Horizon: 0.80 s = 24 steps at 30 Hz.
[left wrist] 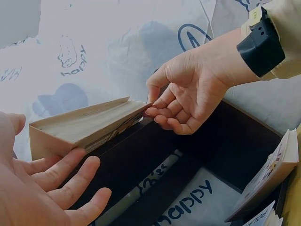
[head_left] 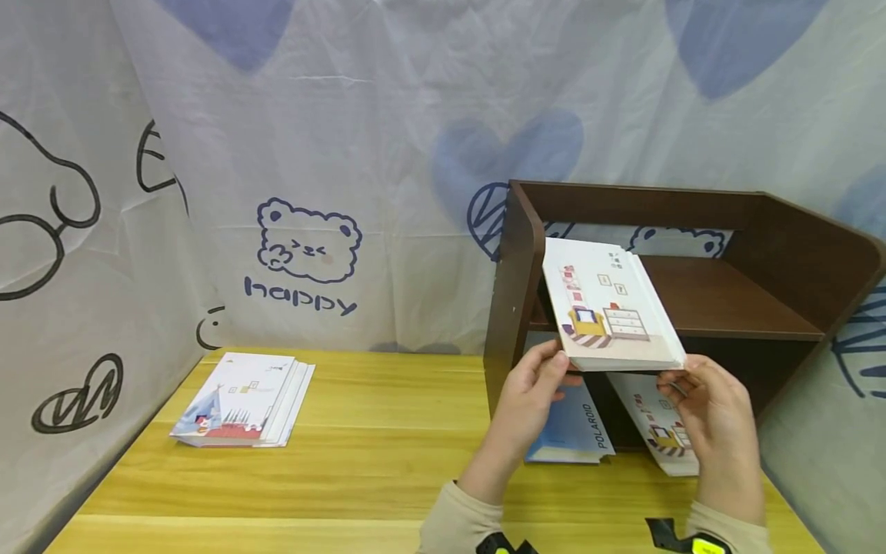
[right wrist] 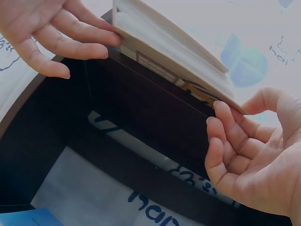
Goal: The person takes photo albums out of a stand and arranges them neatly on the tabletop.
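A white book (head_left: 612,308) with an armchair and a chest of drawers on its cover is held tilted in front of the upper shelf of a dark brown bookshelf (head_left: 727,296). My left hand (head_left: 526,392) pinches its near left corner, thumb over the edge and fingers beneath, as the left wrist view shows. At the near right corner, my right hand (head_left: 716,404) pinches the book between thumb and curled fingers. Below, in the lower compartment, stand a blue book (head_left: 567,431) lettered POLAROID and another white book (head_left: 657,423) with a similar cover, partly hidden by my right hand.
To the left on the yellow wooden table (head_left: 374,438) lies a white book (head_left: 238,400) with a tent on its cover. A printed cloth (head_left: 388,192) hangs behind the table and along its sides. The bookshelf's left side panel (head_left: 508,285) rises beside the held book.
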Each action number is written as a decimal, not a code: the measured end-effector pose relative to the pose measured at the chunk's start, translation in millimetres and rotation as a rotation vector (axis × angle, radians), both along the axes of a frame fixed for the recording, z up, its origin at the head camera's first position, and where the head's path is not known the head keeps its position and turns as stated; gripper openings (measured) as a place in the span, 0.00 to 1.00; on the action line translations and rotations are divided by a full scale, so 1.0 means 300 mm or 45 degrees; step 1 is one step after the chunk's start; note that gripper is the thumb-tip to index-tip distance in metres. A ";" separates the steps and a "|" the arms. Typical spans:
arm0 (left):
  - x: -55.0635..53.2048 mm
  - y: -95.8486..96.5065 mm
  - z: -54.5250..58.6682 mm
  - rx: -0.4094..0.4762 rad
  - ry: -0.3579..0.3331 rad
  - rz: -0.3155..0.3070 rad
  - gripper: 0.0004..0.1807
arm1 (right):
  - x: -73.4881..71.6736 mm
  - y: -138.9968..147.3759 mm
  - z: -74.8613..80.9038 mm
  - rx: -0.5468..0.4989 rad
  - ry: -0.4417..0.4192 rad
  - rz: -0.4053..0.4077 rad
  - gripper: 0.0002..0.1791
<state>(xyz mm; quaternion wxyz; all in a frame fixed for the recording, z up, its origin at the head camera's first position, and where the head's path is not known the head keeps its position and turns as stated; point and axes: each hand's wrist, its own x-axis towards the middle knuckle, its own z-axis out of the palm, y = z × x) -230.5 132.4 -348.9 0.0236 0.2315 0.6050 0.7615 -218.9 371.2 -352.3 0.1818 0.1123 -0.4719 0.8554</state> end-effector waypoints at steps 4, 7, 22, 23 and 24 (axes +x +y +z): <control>0.002 0.008 -0.004 -0.004 -0.017 0.015 0.24 | 0.003 0.020 -0.011 0.037 0.027 0.055 0.21; 0.003 0.010 -0.007 -0.018 -0.020 0.032 0.26 | 0.005 0.030 -0.018 0.067 0.037 0.083 0.22; 0.007 0.004 -0.002 0.062 -0.053 0.039 0.30 | 0.001 0.067 -0.030 0.111 0.039 0.187 0.22; 0.006 0.004 -0.002 0.063 -0.052 0.039 0.30 | 0.001 0.067 -0.029 0.105 0.040 0.195 0.22; 0.005 0.003 -0.002 0.071 -0.057 0.034 0.30 | 0.001 0.066 -0.028 0.104 0.042 0.201 0.22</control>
